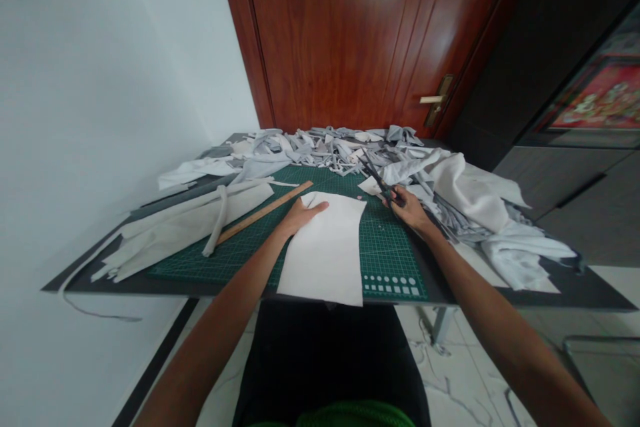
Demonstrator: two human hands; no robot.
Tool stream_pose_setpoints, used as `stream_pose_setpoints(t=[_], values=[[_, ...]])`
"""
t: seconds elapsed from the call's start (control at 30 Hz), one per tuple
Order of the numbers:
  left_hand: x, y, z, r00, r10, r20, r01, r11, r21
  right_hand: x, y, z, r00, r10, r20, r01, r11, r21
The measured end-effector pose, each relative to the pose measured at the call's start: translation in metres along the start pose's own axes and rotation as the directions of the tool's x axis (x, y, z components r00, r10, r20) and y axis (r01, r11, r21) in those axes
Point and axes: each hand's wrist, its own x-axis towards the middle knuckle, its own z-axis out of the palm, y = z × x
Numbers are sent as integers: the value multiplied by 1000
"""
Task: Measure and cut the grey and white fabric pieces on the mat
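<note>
A cut piece of white fabric [325, 247] lies on the green cutting mat [390, 247], its near end reaching past the table's front edge. My left hand [303, 213] is at its upper left corner, thumb on top and the other fingers hidden, with a small fold between them. My right hand [407, 207] grips dark-handled scissors [377, 177] to the right of the fabric, the blades pointing away and to the left. Left of the fabric, a wooden ruler [265, 212] rests diagonally on the mat.
Heaped fabric scraps [330, 147] line the back of the dark table [595, 287]. Long cream fabric strips [185, 227] lie at left, and a crumpled white cloth [460, 187] sits on the pile at right. A wooden door [340, 33] stands behind the table.
</note>
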Motion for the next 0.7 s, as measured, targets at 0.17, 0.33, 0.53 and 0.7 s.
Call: stream_pose_setpoints(t=[0.17, 0.33, 0.53, 0.7], values=[[-1, -1, -2, 999, 10, 36, -10, 1000, -4, -1, -5, 2, 995, -79, 54, 81, 996, -41], [-1, 0, -2, 992, -28, 122, 36, 997, -68, 0, -6, -1, 989, -138, 52, 142, 985, -96], [-3, 6, -3, 994, 31, 103, -31, 999, 7, 2, 1, -5, 985, -167, 49, 172, 975, -138], [-6, 15, -2, 994, 70, 81, -76, 994, 74, 2, 4, -9, 979, -177, 102, 198, 945, -262]])
